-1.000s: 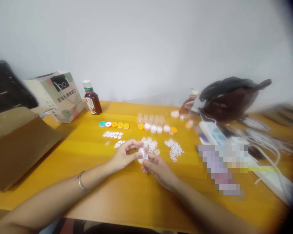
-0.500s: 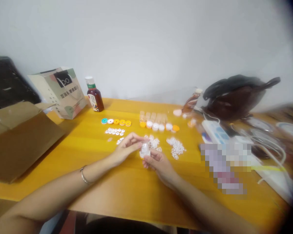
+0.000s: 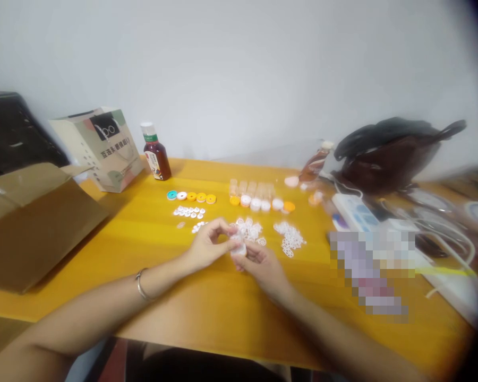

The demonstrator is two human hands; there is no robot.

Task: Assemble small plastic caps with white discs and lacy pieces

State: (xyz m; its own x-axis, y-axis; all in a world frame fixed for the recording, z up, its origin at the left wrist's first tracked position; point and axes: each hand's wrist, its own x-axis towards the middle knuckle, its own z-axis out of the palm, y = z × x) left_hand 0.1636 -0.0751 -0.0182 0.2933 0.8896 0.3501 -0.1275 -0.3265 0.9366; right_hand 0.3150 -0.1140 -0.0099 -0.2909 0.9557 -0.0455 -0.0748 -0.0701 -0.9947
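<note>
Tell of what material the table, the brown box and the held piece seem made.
Table: varnished wood or laminate, glossy where light reflects. Brown box: likely cardboard, mostly matt, with thin flap. Held piece: perhaps plastic, whitish, seemingly translucent, but blurred.

Counts: ring-shaped discs in the left row, 5, being teal disc (image 3: 172,196) 1, white disc (image 3: 182,196) 1, orange discs (image 3: 201,197) 3. Caps in the middle row, 6: white caps (image 3: 255,205) 4, orange caps (image 3: 234,201) 2. Clusters of small white discs (image 3: 188,212), 2; individual pieces too blurred for a firm count. Piles of white openwork pieces (image 3: 290,240), 2; pieces overlap, uncountable. Bottles (image 3: 158,156), 2. Cardboard box (image 3: 40,228), 1. Paper bag (image 3: 113,154), 1. Bracelet (image 3: 140,285), 1.
</note>
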